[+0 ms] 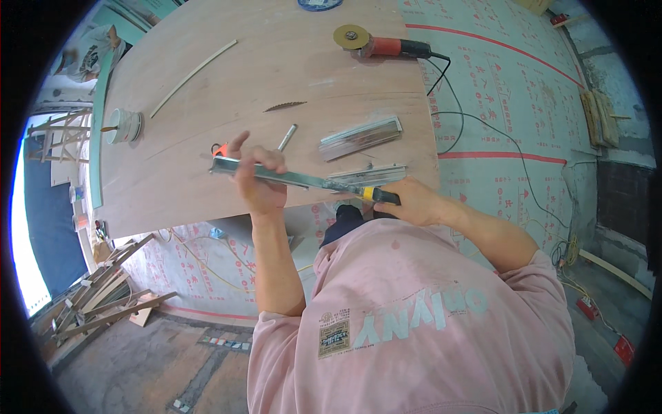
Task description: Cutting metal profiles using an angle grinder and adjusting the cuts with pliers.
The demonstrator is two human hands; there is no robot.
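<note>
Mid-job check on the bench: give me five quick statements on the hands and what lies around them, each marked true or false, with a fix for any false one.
1. The right hand grips the black handle of a tool. True.
2. The left hand holds a metal strip. True.
3. The grinder lies on the table. True.
4. The grinder is near the table's left edge. False: it lies near the right edge; a bucket stands near the left one.
5. No strips lie on the table. False: other metal strips lie there, to the right of the left hand.
</note>
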